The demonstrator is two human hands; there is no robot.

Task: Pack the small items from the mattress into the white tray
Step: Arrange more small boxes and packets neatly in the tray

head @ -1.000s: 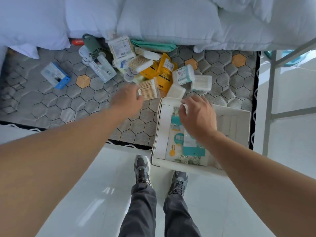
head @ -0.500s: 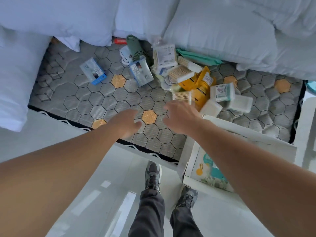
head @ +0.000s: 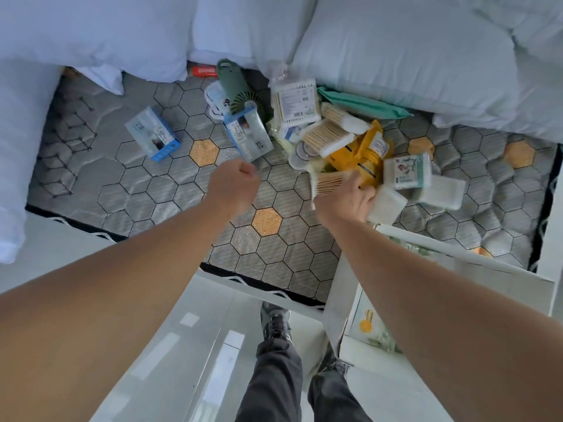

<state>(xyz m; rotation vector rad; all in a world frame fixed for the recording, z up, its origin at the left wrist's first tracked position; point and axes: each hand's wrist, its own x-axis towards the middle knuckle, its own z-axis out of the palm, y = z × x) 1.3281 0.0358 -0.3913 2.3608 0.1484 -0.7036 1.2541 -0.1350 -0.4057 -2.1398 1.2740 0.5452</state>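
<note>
Small items lie in a heap on the hexagon-patterned mattress point(head: 170, 190). My right hand point(head: 344, 201) curls over a clear box of wooden cotton swabs point(head: 329, 181) at the heap's near edge. My left hand point(head: 231, 187) has its fingers curled at the near corner of a clear blue-edged box point(head: 248, 135); whether it grips the box is unclear. The white tray point(head: 333, 300) stands at the lower right, half off the mattress, with a patterned wipes pack point(head: 367, 324) inside, and my right forearm crosses over it.
Also on the mattress are a second blue-edged box point(head: 152, 134), a green hand fan point(head: 240, 92), a swab bag point(head: 297, 102), yellow pouches point(head: 364, 153), a green-and-white box point(head: 406, 172) and white cases point(head: 441, 193). Pillows point(head: 396, 56) line the far side.
My right hand left the tray and reached the swab box in the heap. My left hand let that swab box go, drew back, then moved up to the blue-edged box.
</note>
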